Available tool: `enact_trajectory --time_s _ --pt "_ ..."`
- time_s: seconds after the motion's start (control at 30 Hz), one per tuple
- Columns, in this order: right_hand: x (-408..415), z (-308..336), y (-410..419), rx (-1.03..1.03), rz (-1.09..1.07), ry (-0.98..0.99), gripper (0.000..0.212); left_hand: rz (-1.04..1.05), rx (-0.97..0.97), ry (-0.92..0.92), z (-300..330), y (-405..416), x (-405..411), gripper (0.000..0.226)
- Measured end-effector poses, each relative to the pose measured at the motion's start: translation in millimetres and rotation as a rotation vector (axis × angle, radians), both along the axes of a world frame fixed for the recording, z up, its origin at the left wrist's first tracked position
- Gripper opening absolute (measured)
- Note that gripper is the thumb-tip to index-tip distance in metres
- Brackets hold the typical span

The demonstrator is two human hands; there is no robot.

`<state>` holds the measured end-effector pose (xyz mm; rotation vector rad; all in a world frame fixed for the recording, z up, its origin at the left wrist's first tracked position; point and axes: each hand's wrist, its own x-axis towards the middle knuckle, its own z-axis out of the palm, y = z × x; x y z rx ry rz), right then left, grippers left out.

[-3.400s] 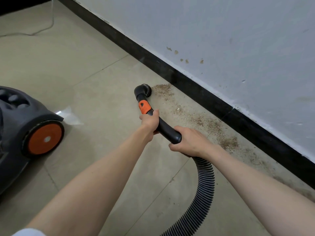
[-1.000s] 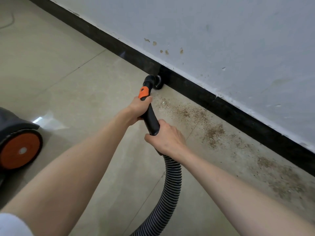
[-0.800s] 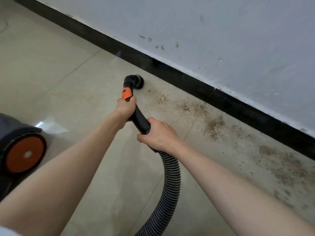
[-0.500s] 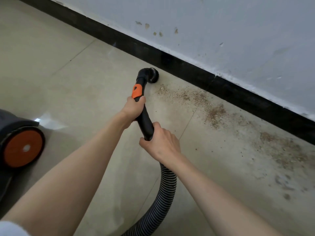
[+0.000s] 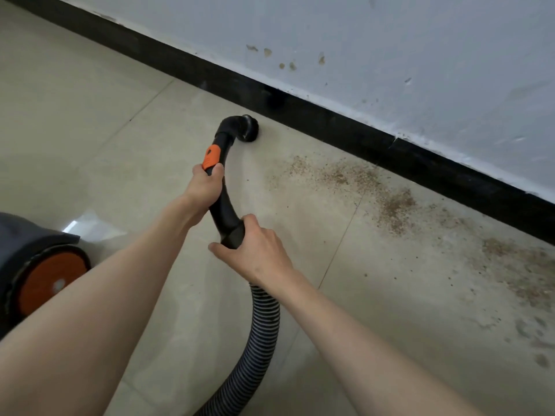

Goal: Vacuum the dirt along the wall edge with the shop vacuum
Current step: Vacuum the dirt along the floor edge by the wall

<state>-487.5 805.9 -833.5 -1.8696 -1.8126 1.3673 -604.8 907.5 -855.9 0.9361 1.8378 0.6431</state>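
Gripped in both hands: wand (image 5: 223,202), black, curved. Left hand (image 5: 205,184) is wrapped round it just below the orange tab (image 5: 211,157); right hand (image 5: 255,250) is wrapped round the cuff where the ribbed hose (image 5: 258,334) joins.

Nozzle (image 5: 247,130): set down at the floor, just beside the black skirting (image 5: 330,124); contact with either cannot be told.

Dirt (image 5: 393,205): brown grit, spread along the skirting to the right of the nozzle, in a thin band first, a denser patch further on, and a wider scatter (image 5: 528,274) toward the right edge. Floor (image 5: 90,115) left of the nozzle appears clean. Most of the job is judged still to be done.

Risks: grit may be pushed ahead or scattered if the nozzle is dragged flat and fast; a strip may be missed in the corner if the nozzle is kept off the skirting; the hose may be pulled taut, as the vacuum (image 5: 39,265) sits behind on the left.

Room: open tile is available on the near side; the skirting and wall (image 5: 420,40) bound the far side.
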Motion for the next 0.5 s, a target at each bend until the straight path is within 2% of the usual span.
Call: enact_trajectory --time_s 0.17,0.5 --pt "18.2 -10.3 19.4 -0.113 -0.146 0.178 0.046 -0.133 0.029 0.019 -3.1 27.7 23.4 0.042" --pt "20.6 -37.7 -14.9 -0.084 -0.293 0.19 0.039 -0.29 0.032 0.065 -10.4 3.0 49.2 0.044"
